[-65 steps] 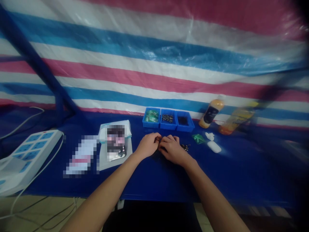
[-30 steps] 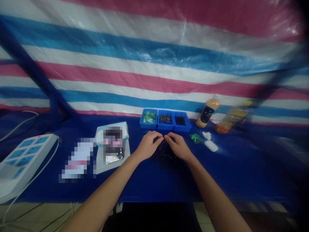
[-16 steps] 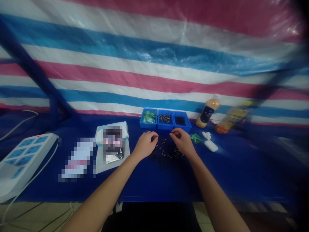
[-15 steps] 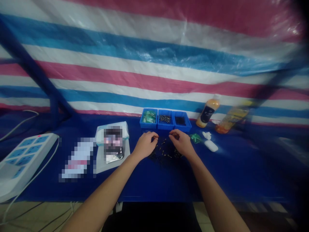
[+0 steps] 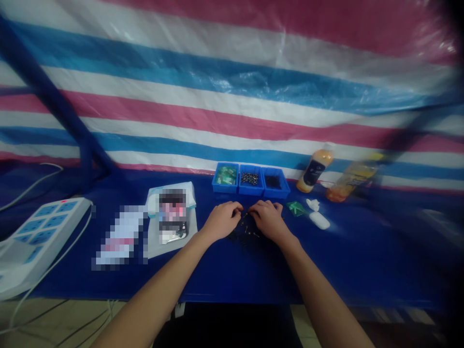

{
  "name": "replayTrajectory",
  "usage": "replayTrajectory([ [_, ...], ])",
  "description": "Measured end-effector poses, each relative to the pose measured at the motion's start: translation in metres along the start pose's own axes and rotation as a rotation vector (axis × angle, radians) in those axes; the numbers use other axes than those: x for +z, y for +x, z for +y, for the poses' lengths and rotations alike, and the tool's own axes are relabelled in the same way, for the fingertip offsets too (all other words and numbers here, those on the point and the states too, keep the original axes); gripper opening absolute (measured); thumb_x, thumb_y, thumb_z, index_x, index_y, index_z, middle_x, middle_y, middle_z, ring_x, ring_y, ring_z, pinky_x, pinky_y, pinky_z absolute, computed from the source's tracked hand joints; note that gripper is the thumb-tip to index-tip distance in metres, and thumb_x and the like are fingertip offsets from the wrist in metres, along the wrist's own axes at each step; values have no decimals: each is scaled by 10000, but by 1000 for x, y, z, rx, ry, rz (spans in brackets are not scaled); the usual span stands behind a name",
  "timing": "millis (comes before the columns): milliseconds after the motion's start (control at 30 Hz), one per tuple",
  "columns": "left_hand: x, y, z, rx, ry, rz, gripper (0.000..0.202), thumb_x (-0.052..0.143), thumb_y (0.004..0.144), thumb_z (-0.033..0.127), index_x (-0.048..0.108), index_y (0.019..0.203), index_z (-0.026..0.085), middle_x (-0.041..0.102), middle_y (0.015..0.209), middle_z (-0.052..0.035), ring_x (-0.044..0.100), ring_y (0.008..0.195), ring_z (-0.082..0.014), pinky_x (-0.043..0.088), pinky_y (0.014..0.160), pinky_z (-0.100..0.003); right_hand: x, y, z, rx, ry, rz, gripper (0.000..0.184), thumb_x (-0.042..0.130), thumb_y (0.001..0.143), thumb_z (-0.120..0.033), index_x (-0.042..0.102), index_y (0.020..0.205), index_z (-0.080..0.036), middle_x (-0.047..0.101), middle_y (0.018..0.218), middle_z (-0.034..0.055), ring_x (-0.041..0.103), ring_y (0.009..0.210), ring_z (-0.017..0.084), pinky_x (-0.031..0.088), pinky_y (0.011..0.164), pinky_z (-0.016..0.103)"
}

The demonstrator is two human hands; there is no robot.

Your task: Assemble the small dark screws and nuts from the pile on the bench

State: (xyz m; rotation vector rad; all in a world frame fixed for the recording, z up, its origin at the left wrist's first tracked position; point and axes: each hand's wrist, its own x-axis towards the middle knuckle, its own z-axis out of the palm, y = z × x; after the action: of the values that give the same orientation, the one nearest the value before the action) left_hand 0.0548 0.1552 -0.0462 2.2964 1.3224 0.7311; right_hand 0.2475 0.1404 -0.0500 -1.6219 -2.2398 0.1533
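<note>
Over a loose scatter of small screw-like pieces [image 5: 250, 233], dark with some brassy glints, both hands work close together. My left hand [image 5: 222, 221] is closed, thumb and forefinger pinched at the left of the scatter; what lies in the pinch is too small to make out. Across a small gap, my right hand [image 5: 268, 220] is curled with its fingertips at a small screw-like piece [image 5: 247, 214]. Just behind the hands stand three joined blue bins: a left bin [image 5: 214, 187] of green packets, a middle bin [image 5: 250, 190] of shiny small parts, a right bin [image 5: 277, 193] of dark small parts.
Right of the hands lie a green wrapper [image 5: 296, 209], a crumpled tissue [image 5: 312, 205] and a white case [image 5: 319, 220]. Two drink bottles, an upright-leaning bottle [image 5: 314, 169] and a blurred bottle [image 5: 353, 179], stand behind. Leftward are a white pack [image 5: 152, 205], a blurred sheet [image 5: 121, 234] and a power strip [image 5: 47, 241].
My right hand has moved left and down, its fingertips now near the left hand's. My left hand has lowered slightly. The whole view has shifted a little.
</note>
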Motion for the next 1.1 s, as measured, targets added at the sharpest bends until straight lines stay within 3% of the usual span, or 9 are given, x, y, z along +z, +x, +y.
replayTrajectory([
  [200, 0, 0, 0, -6, -23, 26, 196, 509, 879, 187, 664, 988, 236, 667, 918, -13, 628, 849, -181, 457, 763, -305, -2, -4, 5, 101, -80, 68, 173, 581, 906, -350, 683, 1020, -269, 639, 1031, 57, 504, 1004, 248, 210, 916, 474],
  [367, 1, 0, -1, -19, -33, 29, 186, 520, 874, 194, 666, 985, 226, 662, 896, -17, 624, 834, -184, 461, 752, -312, -1, -4, 9, 108, -45, 22, 150, 545, 913, -250, 692, 935, -270, 657, 964, 28, 542, 955, 218, 204, 903, 456],
  [633, 1, 2, -4, -6, -18, 50, 175, 525, 879, 202, 664, 983, 220, 654, 894, -24, 612, 867, -197, 460, 779, -333, -8, -2, 0, 86, 74, 212, 140, 529, 867, -250, 652, 931, -229, 684, 920, 24, 576, 898, 194, 223, 925, 417],
  [833, 1, 0, -4, -11, 27, 45, 160, 536, 879, 226, 668, 969, 225, 641, 942, -35, 592, 931, -224, 455, 841, -374, -12, -1, -3, 117, 227, 211, 115, 588, 795, -280, 666, 863, -228, 694, 812, 7, 611, 839, 197, 295, 924, 406],
  [1100, -1, 0, 0, 10, -3, 78, 147, 564, 881, 238, 668, 983, 221, 643, 961, -39, 584, 938, -225, 457, 852, -380, -13, -1, 0, 144, 531, 171, 105, 614, 754, -273, 643, 841, -222, 707, 789, -10, 664, 771, 180, 445, 802, 315],
])
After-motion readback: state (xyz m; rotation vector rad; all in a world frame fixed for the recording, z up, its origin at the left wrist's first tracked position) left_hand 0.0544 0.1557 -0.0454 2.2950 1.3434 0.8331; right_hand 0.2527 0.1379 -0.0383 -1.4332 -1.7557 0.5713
